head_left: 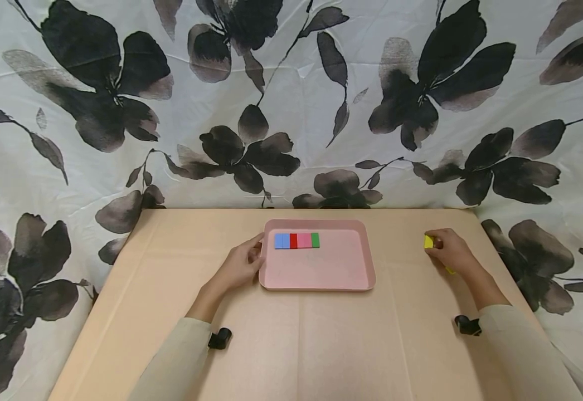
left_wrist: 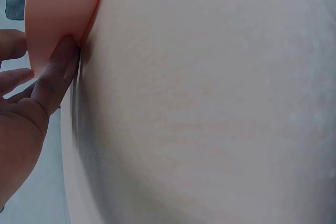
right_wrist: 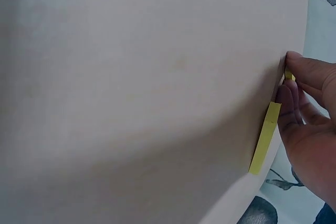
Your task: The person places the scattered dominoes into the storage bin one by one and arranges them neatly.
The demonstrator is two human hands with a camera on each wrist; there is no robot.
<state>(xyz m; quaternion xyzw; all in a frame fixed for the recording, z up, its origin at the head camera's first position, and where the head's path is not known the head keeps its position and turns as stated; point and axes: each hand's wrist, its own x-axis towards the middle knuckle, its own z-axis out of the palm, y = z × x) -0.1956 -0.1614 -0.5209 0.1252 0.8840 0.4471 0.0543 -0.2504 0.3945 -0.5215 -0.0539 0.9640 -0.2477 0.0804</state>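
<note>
A pink tray (head_left: pixel 316 273) stands toward the back of the table. Inside it, a row of small flat pieces runs along the upper left: blue (head_left: pixel 282 241), red (head_left: pixel 294 241), pink (head_left: pixel 304 240) and green (head_left: pixel 315 240). At the tray's left edge, my left hand (head_left: pixel 239 263) holds the rim between thumb and fingers, as the left wrist view also shows. Off to the right, my right hand (head_left: pixel 450 250) pinches a small yellow piece (head_left: pixel 428 241) at its fingertips. A second yellow piece (right_wrist: pixel 265 137) lies on the table just below that hand, mostly hidden in the head view.
The light wooden table (head_left: pixel 341 345) ends at a floral cloth (head_left: pixel 291 100) hanging behind it and showing on both sides. Each wrist carries a small black camera, one on the left (head_left: pixel 219 338) and one on the right (head_left: pixel 467 325).
</note>
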